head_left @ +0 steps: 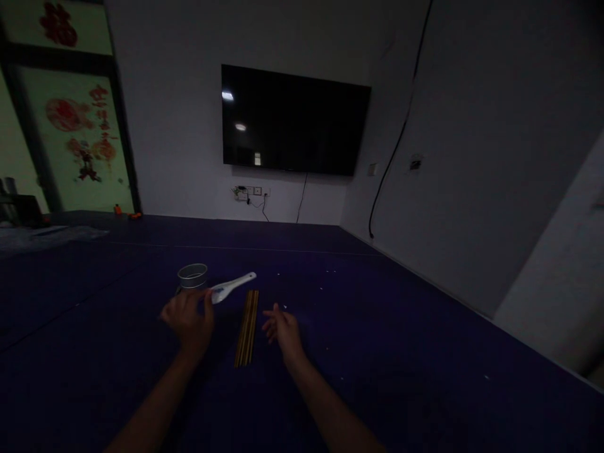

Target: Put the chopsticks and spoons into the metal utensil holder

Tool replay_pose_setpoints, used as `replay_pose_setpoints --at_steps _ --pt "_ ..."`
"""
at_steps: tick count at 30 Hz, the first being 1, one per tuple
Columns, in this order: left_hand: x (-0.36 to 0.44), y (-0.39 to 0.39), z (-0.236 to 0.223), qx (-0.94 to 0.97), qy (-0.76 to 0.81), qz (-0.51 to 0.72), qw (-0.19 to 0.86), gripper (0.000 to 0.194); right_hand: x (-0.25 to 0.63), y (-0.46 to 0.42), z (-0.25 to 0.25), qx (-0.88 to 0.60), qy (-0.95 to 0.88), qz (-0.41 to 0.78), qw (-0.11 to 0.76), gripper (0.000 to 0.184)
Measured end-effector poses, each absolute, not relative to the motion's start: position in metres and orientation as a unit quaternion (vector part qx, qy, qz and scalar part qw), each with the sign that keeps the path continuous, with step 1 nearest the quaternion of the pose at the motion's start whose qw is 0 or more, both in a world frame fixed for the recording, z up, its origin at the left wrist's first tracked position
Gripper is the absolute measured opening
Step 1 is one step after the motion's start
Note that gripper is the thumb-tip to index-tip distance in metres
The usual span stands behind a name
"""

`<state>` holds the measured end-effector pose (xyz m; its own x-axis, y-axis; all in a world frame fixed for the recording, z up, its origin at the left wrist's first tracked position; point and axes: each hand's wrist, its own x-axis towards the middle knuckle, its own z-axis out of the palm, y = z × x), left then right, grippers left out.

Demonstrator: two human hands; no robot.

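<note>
On the dark blue surface, my left hand is in front of a grey metal cup and hides its lower part. Its thumb stands apart from the fingers, close to the bowl of a white soup spoon; whether they touch I cannot tell. The spoon's handle points away to the right. Several brown chopsticks lie side by side in a bundle between my hands. To their right, my right hand is open, fingers loosely spread, holding nothing.
Small white specks are scattered on the blue surface. A wall stands along the right side with a hanging black cable. At the back is a wall-mounted television. Small orange objects and clear plastic sheeting lie far left.
</note>
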<state>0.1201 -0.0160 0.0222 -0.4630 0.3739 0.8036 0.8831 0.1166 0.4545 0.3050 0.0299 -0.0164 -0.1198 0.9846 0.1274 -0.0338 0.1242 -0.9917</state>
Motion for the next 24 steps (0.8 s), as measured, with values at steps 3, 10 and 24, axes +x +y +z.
replay_pose_setpoints --at_steps 3,10,24 --pt "0.15 -0.014 0.01 -0.583 -0.655 -0.42 0.234 0.031 0.307 0.034 -0.014 -0.382 -0.438 0.633 0.511 0.057" --pt "0.147 -0.007 -0.005 -0.666 -0.595 -0.378 0.244 0.031 0.311 0.022 -0.002 -0.309 -0.393 0.736 0.457 0.032" --pt "0.152 0.005 -0.006 -0.668 -0.694 -0.245 0.106 0.051 0.306 0.04 -0.045 -0.456 -0.582 0.38 0.556 0.029"
